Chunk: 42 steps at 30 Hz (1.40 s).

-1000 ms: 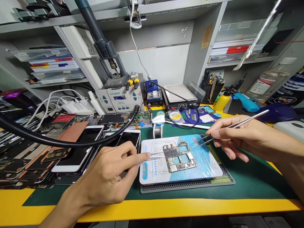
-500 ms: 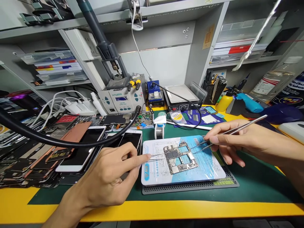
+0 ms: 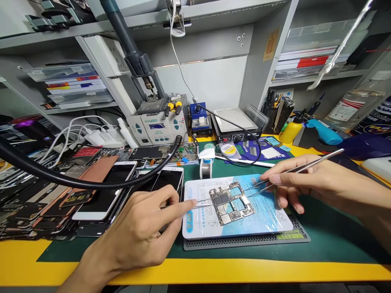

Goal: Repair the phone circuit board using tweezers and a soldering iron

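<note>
**A:** Why does the circuit board [image 3: 232, 202] lie flat on the blue and white card [image 3: 271, 217]?

**B:** We think it lies chips up so both tools can get at it. The card sits on a ribbed mat [image 3: 244, 241] on the counter [image 3: 214, 270], and that likely stops it from sliding.

**A:** What do our hands hold?

**B:** Our left hand [image 3: 143, 232] has its fingers [image 3: 180, 208] closed on a thin metal tool [image 3: 202, 200]. Its tip points right, at the board's left edge. Our right hand [image 3: 305, 179] pinches the tweezers [image 3: 305, 165] like a pencil. We guess that keeps the tips steady.

**A:** Which way do the tweezers point?

**B:** They slant from high on the right down to the left, with the tips at the board's right side. We cannot tell if they touch it.

**A:** And the board?

**B:** Its long side seems to run from far to near. It leans a little to the right as it comes toward us.
</note>
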Available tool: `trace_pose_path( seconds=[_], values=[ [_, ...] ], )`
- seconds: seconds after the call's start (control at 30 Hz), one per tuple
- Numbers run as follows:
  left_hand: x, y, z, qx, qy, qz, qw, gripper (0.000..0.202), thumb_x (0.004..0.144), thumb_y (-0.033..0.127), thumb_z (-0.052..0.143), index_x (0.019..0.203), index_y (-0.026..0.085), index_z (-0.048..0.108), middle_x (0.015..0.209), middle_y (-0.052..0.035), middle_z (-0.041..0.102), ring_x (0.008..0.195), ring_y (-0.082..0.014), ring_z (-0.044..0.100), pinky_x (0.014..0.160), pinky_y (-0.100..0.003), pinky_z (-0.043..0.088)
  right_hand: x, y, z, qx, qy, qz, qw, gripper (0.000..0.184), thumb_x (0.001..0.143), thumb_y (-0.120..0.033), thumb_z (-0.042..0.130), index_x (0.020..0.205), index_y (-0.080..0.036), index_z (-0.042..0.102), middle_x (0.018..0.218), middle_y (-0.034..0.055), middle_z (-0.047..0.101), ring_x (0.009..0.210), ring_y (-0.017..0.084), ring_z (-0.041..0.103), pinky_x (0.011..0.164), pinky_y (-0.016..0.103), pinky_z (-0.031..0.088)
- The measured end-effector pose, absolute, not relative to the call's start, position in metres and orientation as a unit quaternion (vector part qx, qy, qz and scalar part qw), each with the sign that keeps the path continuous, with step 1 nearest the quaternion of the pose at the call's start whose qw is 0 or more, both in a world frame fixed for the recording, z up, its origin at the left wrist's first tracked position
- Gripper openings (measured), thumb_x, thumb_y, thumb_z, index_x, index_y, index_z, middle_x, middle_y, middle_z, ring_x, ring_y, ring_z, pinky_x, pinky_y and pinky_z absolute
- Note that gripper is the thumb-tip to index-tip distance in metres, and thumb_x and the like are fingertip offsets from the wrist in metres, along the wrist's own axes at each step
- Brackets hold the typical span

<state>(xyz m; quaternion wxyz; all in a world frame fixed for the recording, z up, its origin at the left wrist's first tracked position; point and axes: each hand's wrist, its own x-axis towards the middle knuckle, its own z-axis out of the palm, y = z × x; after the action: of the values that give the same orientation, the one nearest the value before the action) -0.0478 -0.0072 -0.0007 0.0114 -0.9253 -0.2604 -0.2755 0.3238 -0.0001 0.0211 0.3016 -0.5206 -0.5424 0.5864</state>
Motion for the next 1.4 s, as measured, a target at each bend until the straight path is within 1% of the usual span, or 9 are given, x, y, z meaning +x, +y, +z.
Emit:
trace_pose_path(
  seconds=[0.13, 0.43, 0.57, 0.8, 0.9, 1.1, 1.2, 1.3, 1.4],
  values=[
    [-0.047, -0.007, -0.002, -0.923, -0.258, -0.284, -0.004, 0.040, 0.094, 0.003, 0.058, 0.126, 0.020, 0.074, 0.085, -0.0024, 0.061, 0.064, -0.0103, 0.051, 0.055, -0.025, 0.032, 0.325, 0.003, 0.017, -0.516, -0.530, 0.600, 0.304, 0.043, 0.078, -0.054, 0.090, 0.098, -0.016, 0.086, 0.067, 0.0108, 0.077, 0.055, 0.022, 0.070, 0.049, 0.028, 0.056],
    [-0.043, -0.003, -0.006, -0.919, -0.268, -0.290, -0.012, 0.035, 0.096, 0.005, 0.060, 0.126, 0.018, 0.074, 0.086, -0.0036, 0.061, 0.067, -0.0110, 0.053, 0.056, -0.023, 0.035, 0.324, 0.001, 0.017, -0.506, -0.528, 0.605, 0.316, 0.035, 0.080, -0.052, 0.090, 0.096, -0.021, 0.085, 0.071, 0.0097, 0.079, 0.055, 0.020, 0.070, 0.051, 0.028, 0.058],
    [-0.042, -0.004, -0.006, -0.918, -0.266, -0.293, -0.010, 0.035, 0.096, 0.005, 0.060, 0.125, 0.017, 0.074, 0.086, -0.0040, 0.062, 0.068, -0.0110, 0.053, 0.055, -0.023, 0.035, 0.325, 0.001, 0.017, -0.507, -0.546, 0.587, 0.318, 0.037, 0.082, -0.052, 0.087, 0.099, -0.019, 0.085, 0.076, 0.0113, 0.080, 0.063, 0.024, 0.073, 0.053, 0.029, 0.058],
    [-0.039, -0.004, -0.009, -0.919, -0.253, -0.301, -0.013, 0.037, 0.094, 0.001, 0.058, 0.126, 0.015, 0.073, 0.086, -0.0036, 0.060, 0.069, -0.0108, 0.052, 0.056, -0.023, 0.035, 0.321, -0.001, 0.022, -0.521, -0.552, 0.576, 0.304, 0.043, 0.082, -0.053, 0.086, 0.102, -0.015, 0.083, 0.071, 0.0119, 0.079, 0.054, 0.022, 0.069, 0.054, 0.030, 0.054],
    [-0.037, -0.002, -0.010, -0.918, -0.253, -0.304, -0.027, 0.037, 0.095, 0.001, 0.058, 0.126, 0.014, 0.073, 0.086, -0.0034, 0.060, 0.068, -0.0102, 0.051, 0.055, -0.024, 0.034, 0.322, -0.001, 0.019, -0.512, -0.539, 0.593, 0.310, 0.042, 0.081, -0.052, 0.087, 0.101, -0.016, 0.084, 0.070, 0.0113, 0.078, 0.058, 0.024, 0.071, 0.053, 0.031, 0.054],
    [-0.036, -0.002, -0.010, -0.918, -0.250, -0.303, -0.045, 0.038, 0.095, 0.002, 0.058, 0.128, 0.014, 0.072, 0.086, -0.0032, 0.059, 0.068, -0.0104, 0.052, 0.056, -0.024, 0.034, 0.323, -0.001, 0.018, -0.506, -0.534, 0.601, 0.312, 0.038, 0.084, -0.049, 0.086, 0.103, -0.016, 0.082, 0.078, 0.0123, 0.079, 0.061, 0.023, 0.072, 0.053, 0.030, 0.055],
    [-0.037, -0.002, -0.010, -0.919, -0.253, -0.299, -0.035, 0.038, 0.095, 0.002, 0.058, 0.128, 0.014, 0.072, 0.087, -0.0034, 0.059, 0.069, -0.0106, 0.052, 0.056, -0.024, 0.035, 0.323, 0.000, 0.015, -0.509, -0.532, 0.594, 0.325, 0.040, 0.081, -0.050, 0.088, 0.103, -0.017, 0.082, 0.083, 0.0136, 0.080, 0.065, 0.025, 0.073, 0.053, 0.031, 0.055],
    [-0.036, -0.002, -0.011, -0.917, -0.258, -0.302, -0.020, 0.038, 0.094, 0.002, 0.059, 0.128, 0.013, 0.073, 0.087, -0.0040, 0.060, 0.069, -0.0109, 0.052, 0.055, -0.024, 0.034, 0.323, 0.002, 0.012, -0.511, -0.540, 0.579, 0.335, 0.045, 0.076, -0.055, 0.090, 0.101, -0.018, 0.083, 0.079, 0.0135, 0.080, 0.057, 0.025, 0.071, 0.050, 0.032, 0.055],
    [-0.036, -0.001, -0.012, -0.916, -0.261, -0.304, -0.011, 0.039, 0.094, 0.002, 0.060, 0.129, 0.012, 0.072, 0.088, -0.0046, 0.060, 0.071, -0.0115, 0.053, 0.055, -0.024, 0.035, 0.323, 0.003, 0.011, -0.521, -0.557, 0.557, 0.329, 0.045, 0.079, -0.056, 0.087, 0.102, -0.018, 0.083, 0.074, 0.0121, 0.079, 0.055, 0.024, 0.069, 0.051, 0.033, 0.056]
  ],
)
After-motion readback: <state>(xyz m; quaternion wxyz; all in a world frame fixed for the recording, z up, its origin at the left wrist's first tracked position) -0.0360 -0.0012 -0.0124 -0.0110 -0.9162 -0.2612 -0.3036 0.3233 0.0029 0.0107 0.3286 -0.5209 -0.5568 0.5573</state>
